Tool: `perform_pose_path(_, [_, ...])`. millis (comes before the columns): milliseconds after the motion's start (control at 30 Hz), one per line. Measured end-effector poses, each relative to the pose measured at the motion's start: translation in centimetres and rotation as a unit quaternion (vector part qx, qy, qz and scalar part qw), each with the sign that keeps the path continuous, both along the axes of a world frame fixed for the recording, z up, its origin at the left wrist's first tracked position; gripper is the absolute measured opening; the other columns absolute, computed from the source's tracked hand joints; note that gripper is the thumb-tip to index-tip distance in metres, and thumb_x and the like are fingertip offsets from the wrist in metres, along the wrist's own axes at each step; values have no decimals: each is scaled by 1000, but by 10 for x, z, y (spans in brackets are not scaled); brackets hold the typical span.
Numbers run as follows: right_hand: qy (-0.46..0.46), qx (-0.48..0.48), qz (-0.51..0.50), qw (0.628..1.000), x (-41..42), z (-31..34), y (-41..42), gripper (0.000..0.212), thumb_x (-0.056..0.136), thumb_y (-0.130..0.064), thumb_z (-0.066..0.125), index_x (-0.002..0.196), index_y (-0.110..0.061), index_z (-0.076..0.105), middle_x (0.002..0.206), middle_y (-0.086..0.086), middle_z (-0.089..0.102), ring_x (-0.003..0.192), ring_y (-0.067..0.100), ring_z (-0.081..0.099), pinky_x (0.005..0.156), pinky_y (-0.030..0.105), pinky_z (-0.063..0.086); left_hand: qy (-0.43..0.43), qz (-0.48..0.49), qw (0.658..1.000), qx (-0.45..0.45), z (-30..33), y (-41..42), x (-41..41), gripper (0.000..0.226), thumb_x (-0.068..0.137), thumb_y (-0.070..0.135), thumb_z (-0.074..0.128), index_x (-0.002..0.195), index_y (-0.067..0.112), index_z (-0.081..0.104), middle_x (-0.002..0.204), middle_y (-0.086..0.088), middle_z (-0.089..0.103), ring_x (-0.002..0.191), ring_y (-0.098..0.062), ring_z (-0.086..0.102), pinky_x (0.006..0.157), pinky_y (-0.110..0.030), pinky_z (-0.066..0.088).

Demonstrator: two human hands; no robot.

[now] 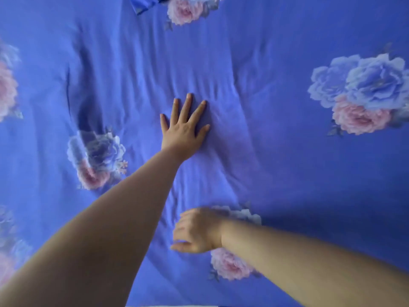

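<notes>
The blurred right hand (197, 231) lies nearest on the sheet (276, 63), its grip impossible to tell; beyond it the left hand (184, 127) presses flat, fingers spread, open cloth all round, a folded edge (143, 5) far past its fingertips.

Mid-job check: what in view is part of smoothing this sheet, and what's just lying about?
In the job:
- blue floral sheet, creased in the middle
- left hand, flat on the sheet, fingers spread
- right hand, blurred, on the sheet nearer the person

Lying about:
- shiny blue cloth corner at the top edge, untouched
</notes>
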State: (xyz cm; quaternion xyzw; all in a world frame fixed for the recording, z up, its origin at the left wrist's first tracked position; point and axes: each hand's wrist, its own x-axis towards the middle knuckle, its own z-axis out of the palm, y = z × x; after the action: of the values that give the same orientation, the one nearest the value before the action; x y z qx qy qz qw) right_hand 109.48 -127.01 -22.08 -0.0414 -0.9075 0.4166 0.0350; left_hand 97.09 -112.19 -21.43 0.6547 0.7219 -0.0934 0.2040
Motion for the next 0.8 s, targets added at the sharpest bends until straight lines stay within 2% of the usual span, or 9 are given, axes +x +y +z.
perform_pose_path(33, [57, 35, -107, 992, 7, -1, 30, 22, 93, -25, 57, 85, -10, 70, 89, 9, 70, 84, 31, 64, 81, 43, 50, 8, -9, 1000, -13, -2, -1, -7, 60, 95, 57, 32, 148, 47, 6, 159, 15, -6, 147, -17, -8, 114, -56, 0])
perform_pose_path(67, [100, 82, -226, 966, 16, -4, 68, 22, 93, -21, 53, 87, -10, 71, 92, 8, 70, 85, 30, 63, 82, 42, 50, 9, 1, 1000, -14, -2, -2, -20, 60, 94, 60, 31, 148, 48, 6, 159, 16, -7, 147, -16, -7, 115, -56, 0])
perform_pose_path(133, [90, 163, -424, 886, 36, -12, 154, 25, 93, -20, 50, 105, -8, 69, 111, 10, 68, 103, 30, 62, 93, 43, 46, 20, 58, 998, -9, -4, -4, -59, 60, 94, 61, 28, 147, 49, 4, 159, 17, -6, 147, -13, -7, 115, -56, 0])
perform_pose_path(233, [-80, 170, -623, 759, 48, -19, 252, 48, 93, -33, 46, 133, -8, 51, 139, 15, 49, 130, 32, 46, 107, 47, 35, 47, 146, 988, -20, -8, -11, -132, 61, 94, 63, 26, 148, 48, 2, 159, 15, -8, 147, -14, -7, 114, -58, 0])
perform_pose_path(333, [-244, 80, -705, 661, 12, -22, 282, 64, 92, -48, 37, 149, -22, 24, 158, 8, 18, 146, 28, 11, 117, 54, 6, 71, 195, 978, -23, -16, -27, -208, 61, 94, 62, 24, 148, 46, 0, 159, 14, -11, 147, -14, -9, 115, -57, -2])
perform_pose_path(467, [-315, 110, -618, 712, -108, -21, 257, 74, 86, -65, 31, 150, -33, 11, 160, 0, 0, 146, 32, -6, 110, 66, -4, 73, 200, 977, 14, -24, -48, -283, 61, 95, 59, 24, 150, 42, 3, 160, 10, -9, 147, -17, -8, 118, -49, -3])
perform_pose_path(633, [-280, 179, -467, 819, -333, -36, 113, 87, 81, -70, 35, 151, -23, 17, 160, 3, 8, 147, 33, 1, 110, 66, -4, 90, 228, 969, -15, -24, -93, -422, 58, 96, 58, 19, 149, 44, 1, 160, 10, -9, 147, -20, -8, 116, -49, -2])
perform_pose_path(700, [-230, 197, -356, 884, -396, -35, 24, 78, 85, -66, 28, 150, -22, 24, 159, 3, 13, 147, 32, 5, 110, 65, -1, 86, 300, 949, -40, -19, -125, -481, 59, 96, 57, 19, 149, 43, 0, 160, 10, -10, 147, -21, -8, 115, -54, -1])
perform_pose_path(800, [-150, 140, -79, 976, -445, -14, -91, 70, 88, -63, 23, 147, -27, 31, 157, -3, 24, 146, 25, 14, 111, 65, -2, 97, 400, 907, -86, -6, -191, -547, 62, 96, 58, 18, 151, 37, -2, 159, 11, -12, 147, -21, -10, 114, -60, 1])
